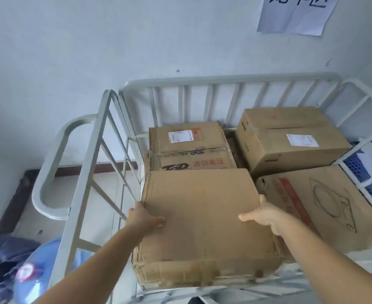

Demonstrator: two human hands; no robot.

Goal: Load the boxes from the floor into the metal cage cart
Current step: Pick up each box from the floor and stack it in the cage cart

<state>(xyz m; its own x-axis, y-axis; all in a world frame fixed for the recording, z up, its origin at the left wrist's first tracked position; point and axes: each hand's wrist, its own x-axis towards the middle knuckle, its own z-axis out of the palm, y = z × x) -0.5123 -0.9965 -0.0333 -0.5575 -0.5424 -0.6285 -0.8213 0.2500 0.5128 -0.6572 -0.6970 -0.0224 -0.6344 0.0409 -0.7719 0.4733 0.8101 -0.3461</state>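
Note:
A plain brown cardboard box (202,216) sits at the front left inside the grey metal cage cart (224,81). My left hand (144,217) grips its left edge, thumb on top. My right hand (264,212) grips its right edge, thumb lying across the top. Behind it stands a printed box with a white label (187,145). At the back right a labelled box (290,137) lies tilted on a large box with a red stripe and a line drawing (325,205).
The cart stands against a pale wall with a paper sign (296,14). Its left side rails (93,163) rise beside my left arm. A blue water jug (38,273) and dark bags lie on the floor at lower left. A blue crate (356,165) sits beyond the right rails.

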